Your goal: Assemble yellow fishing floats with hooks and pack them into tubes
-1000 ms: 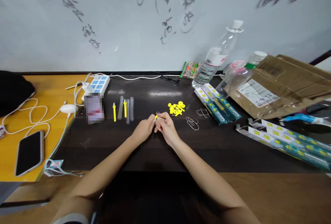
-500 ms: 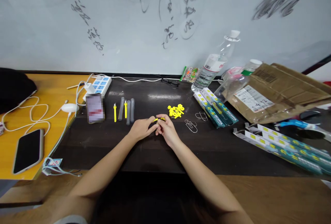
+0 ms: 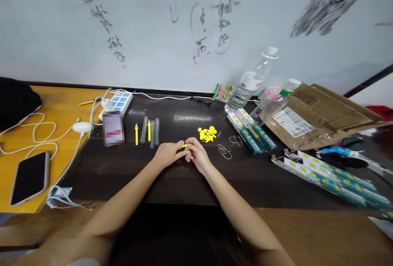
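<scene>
- Far L: phone lies face up on the orange tabletop, white cables looping behind it.
- Next, power strip w/ a plug in it, right behind a pixelated flat item.
- Onto the dark tabletop now: one yellow stick on its own, then clear tubes side by side, second yellow stick in among 'em.
- Centre, here's the L hand, thumb & index pinching one end of a slim yellow piece!
- That piece sits btwn the two hands, just over the dark top.
- R hand grips the other end in its fingertips, rest of the fingers curled; exact hold partly hidden.
- Just beyond R hand: heap of yellow parts.
- Then bent wires, near the heap.
- Further R: water bottle, green-and-white boxes, cardboard parcel.
- Far R, more boxes plus a blue-handled tool.
</scene>
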Demonstrator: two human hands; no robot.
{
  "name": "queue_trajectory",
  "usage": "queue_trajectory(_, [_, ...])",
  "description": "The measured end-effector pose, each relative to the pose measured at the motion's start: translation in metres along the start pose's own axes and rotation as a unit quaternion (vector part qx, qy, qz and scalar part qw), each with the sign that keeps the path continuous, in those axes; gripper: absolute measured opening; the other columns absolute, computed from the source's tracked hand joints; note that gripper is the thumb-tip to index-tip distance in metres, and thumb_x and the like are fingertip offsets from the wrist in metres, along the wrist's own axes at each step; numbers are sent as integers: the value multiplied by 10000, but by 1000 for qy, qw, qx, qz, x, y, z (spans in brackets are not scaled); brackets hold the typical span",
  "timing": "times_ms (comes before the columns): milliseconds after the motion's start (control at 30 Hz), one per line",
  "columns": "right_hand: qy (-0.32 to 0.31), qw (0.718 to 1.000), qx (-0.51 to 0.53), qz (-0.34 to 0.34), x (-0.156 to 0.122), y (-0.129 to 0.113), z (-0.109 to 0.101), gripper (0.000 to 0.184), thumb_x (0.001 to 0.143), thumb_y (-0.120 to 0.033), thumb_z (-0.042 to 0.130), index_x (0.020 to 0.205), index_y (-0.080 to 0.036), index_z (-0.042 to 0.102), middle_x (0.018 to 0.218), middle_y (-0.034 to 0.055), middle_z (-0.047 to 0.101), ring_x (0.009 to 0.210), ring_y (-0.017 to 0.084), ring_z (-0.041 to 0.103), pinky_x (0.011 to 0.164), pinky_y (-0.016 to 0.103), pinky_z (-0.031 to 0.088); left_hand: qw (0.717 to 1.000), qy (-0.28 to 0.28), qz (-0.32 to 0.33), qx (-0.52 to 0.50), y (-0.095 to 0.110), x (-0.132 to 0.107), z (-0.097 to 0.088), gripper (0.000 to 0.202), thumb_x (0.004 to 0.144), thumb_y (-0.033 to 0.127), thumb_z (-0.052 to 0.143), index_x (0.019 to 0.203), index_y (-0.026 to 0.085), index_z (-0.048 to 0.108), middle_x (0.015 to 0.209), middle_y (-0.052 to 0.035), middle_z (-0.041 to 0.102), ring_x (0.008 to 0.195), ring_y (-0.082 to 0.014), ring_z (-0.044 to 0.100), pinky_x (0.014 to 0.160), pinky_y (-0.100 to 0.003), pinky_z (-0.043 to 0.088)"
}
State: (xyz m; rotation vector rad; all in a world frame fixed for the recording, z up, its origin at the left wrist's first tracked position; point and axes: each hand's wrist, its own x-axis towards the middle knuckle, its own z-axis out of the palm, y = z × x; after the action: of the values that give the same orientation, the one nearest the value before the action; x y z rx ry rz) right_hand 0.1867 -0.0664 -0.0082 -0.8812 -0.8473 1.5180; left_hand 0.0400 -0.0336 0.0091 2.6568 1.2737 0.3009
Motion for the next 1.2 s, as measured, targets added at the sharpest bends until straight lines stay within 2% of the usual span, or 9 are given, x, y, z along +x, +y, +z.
queue_trajectory(133, [-4,1000,1,-3,-2,-2,1,218,753,-273,594,917,-224,458,506,-121,423,355,28,244,350,164,351,1000,1,8,0,-2,0,-2,466,912,585,308,946,205,575,749,-37,674,697,-201,647,550,-227,315])
queue_trajectory(267, [-46,999,-22,-2,-5,-5,2,466,797,-326,607,1220,-247,427,480,-138,350,367,42,237,357,177,395,998,4,42,-49,-6,0,-1,431,960,483,265,884,206,587,704,-10,658,664,-159,627,570,-217,323])
queue_trajectory(367, [-67,998,-14,9,-6,-8,1,546,813,-365,610,1306,-220,427,496,-126,328,391,43,235,367,185,425,996,6,54,-74,-9,0,-1,418,973,431,255,878,202,591,718,-5,662,668,-145,622,591,-212,332])
queue_trajectory(500, [-84,996,0,32,-5,-8,-1,466,810,-394,618,1220,-187,539,540,-99,351,419,41,267,398,194,466,997,18,53,-57,-8,-1,-1,424,953,484,288,904,200,600,761,-24,674,688,-158,628,585,-218,333])
queue_trajectory(600, [-80,997,-16,16,-2,-6,-3,382,801,-402,623,1116,-188,581,532,-94,373,415,46,299,400,196,473,998,29,31,-36,-5,-1,1,515,806,679,443,890,197,604,742,-29,673,682,-177,631,553,-219,315])
queue_trajectory(667, [-75,997,-33,1,-1,-5,-4,348,799,-409,620,1071,-196,579,512,-99,378,405,49,305,392,193,467,999,37,12,-29,-2,-2,3,568,732,731,492,884,198,612,740,-33,678,687,-181,634,549,-216,311])
queue_trajectory(967, [-60,996,-69,6,-3,-13,-6,303,782,-421,643,959,-181,593,496,-93,440,372,36,332,345,158,392,998,30,29,-53,4,-4,3,398,851,562,471,967,231,661,850,-34,713,720,-167,641,577,-212,333])
queue_trajectory(1100, [-60,995,-50,66,-4,-15,-7,363,764,-430,665,1007,-169,595,526,-85,455,375,30,341,328,147,369,997,29,19,-70,5,-4,4,352,842,511,490,909,216,670,743,-17,680,645,-144,600,563,-209,316])
queue_trajectory(1200, [-68,994,-46,75,-4,-16,-7,324,760,-452,666,910,-182,568,500,-100,411,361,29,318,313,141,349,991,17,41,-127,4,-3,5,329,830,479,502,880,200,669,631,15,590,554,-109,509,555,-208,298])
